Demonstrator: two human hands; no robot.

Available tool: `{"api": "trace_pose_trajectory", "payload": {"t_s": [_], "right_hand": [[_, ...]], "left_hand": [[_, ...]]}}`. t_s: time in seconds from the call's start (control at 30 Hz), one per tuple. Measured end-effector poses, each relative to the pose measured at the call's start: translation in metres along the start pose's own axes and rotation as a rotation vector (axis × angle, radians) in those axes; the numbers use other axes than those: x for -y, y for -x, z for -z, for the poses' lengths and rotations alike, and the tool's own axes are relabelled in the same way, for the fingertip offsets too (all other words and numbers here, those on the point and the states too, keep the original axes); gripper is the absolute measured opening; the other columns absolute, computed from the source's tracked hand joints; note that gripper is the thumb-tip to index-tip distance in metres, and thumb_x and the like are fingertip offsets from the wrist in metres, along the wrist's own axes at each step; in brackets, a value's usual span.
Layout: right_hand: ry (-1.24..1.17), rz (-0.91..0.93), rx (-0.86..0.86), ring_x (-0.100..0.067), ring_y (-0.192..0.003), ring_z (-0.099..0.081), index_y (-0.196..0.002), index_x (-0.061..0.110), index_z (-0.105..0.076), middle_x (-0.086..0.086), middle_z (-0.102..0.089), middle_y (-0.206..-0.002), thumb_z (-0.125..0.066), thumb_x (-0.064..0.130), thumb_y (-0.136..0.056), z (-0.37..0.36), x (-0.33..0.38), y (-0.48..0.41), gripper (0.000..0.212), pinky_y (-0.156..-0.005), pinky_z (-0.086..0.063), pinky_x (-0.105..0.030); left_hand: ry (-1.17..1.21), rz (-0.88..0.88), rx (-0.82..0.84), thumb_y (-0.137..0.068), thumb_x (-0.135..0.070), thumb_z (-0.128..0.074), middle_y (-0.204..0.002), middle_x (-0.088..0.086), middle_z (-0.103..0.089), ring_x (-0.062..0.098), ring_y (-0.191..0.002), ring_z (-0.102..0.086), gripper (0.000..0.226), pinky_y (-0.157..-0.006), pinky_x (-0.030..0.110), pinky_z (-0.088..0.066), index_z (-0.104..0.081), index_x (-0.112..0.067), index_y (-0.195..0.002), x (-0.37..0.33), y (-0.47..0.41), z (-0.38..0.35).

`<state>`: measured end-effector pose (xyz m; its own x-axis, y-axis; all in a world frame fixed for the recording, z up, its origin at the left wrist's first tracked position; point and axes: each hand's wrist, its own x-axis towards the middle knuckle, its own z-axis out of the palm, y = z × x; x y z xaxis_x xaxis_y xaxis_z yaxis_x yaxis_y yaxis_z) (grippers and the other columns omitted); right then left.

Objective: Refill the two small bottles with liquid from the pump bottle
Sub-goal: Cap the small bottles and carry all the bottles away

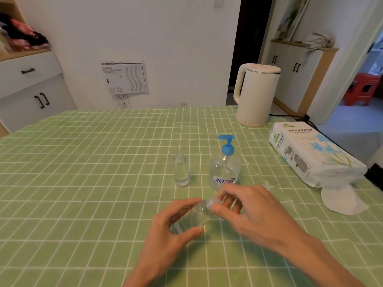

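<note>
Left hand: wraps the tilted small bottle, lower centre.
Right hand: pinches its cap.
Second small bottle, pump bottle: upright, centre frame.
Risk: uncapped while tilted, contents may dribble; smooth plastic may slip.

Under the fingers and spread wide on every side: green checked tablecloth. Well beyond the fingers, off to their right, by the far edge: cream kettle, lid down, black cord trailing behind. Right of the fingers, nearer: wrapped tissue paper pack lying flat, white round pad poking out from under its near end. Far past the fingers: wall panel, white cabinet at left, red stool at right
</note>
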<state>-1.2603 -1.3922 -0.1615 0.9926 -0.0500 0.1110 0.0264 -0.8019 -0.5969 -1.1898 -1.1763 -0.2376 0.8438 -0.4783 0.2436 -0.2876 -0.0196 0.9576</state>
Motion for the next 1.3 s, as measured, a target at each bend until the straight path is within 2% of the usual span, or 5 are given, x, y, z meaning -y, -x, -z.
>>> {"api": "trace_pose_trajectory", "payload": {"t_s": [0.33, 0.7, 1.03, 1.2, 1.3], "right_hand": [[-0.024, 0.042, 0.056, -0.001, -0.085, -0.073, -0.130, 0.058, -0.062, 0.041, -0.067, -0.107, -0.071, 0.053, -0.100, -0.003, 0.000, -0.001, 0.032, -0.079, -0.059, -0.025], [-0.010, 0.039, -0.034, -0.010, -0.077, -0.071, -0.111, 0.035, -0.076, 0.015, -0.073, -0.082, -0.075, 0.034, -0.101, -0.014, -0.004, -0.010, 0.011, -0.080, -0.060, -0.042], [-0.243, -0.002, -0.097, 0.000, -0.084, -0.074, -0.121, 0.063, -0.058, 0.039, -0.068, -0.112, -0.069, 0.047, -0.097, -0.019, -0.005, -0.019, 0.031, -0.069, -0.060, -0.020], [-0.057, -0.231, -0.364, -0.003, -0.078, -0.070, -0.120, 0.040, -0.073, 0.026, -0.074, -0.099, -0.074, 0.027, -0.101, 0.002, -0.062, -0.018, 0.023, -0.067, -0.054, -0.022], [0.151, -0.400, -0.363, -0.010, -0.095, -0.067, -0.143, 0.030, -0.065, 0.011, -0.069, -0.128, -0.075, 0.020, -0.102, 0.012, -0.093, -0.015, 0.043, -0.082, -0.054, -0.035]], "left_hand": [[-0.019, 0.027, 0.007, -0.076, -0.008, -0.091, -0.129, -0.009, -0.075, 0.014, -0.126, -0.068, 0.061, -0.114, 0.030, -0.047, -0.073, -0.040, -0.125, 0.005, -0.001, 0.002], [-0.005, 0.015, -0.018, -0.075, -0.004, -0.088, -0.125, -0.006, -0.076, 0.015, -0.124, -0.070, 0.060, -0.111, 0.029, -0.051, -0.074, -0.038, -0.122, 0.008, -0.005, 0.000], [0.040, 0.051, -0.147, -0.083, 0.018, -0.074, -0.128, -0.009, -0.073, 0.015, -0.123, -0.070, 0.068, -0.109, 0.028, -0.053, -0.068, -0.039, -0.118, 0.015, -0.019, 0.018], [0.079, 0.100, -0.297, -0.092, 0.015, -0.064, -0.124, 0.000, -0.073, 0.013, -0.115, -0.074, 0.060, -0.091, 0.023, -0.062, -0.064, -0.039, -0.116, 0.020, -0.037, 0.056], [0.039, 0.088, -0.349, -0.096, 0.014, -0.061, -0.123, 0.000, -0.071, 0.003, -0.108, -0.075, 0.054, -0.082, 0.014, -0.060, -0.059, -0.035, -0.118, 0.019, -0.049, 0.069]]}}
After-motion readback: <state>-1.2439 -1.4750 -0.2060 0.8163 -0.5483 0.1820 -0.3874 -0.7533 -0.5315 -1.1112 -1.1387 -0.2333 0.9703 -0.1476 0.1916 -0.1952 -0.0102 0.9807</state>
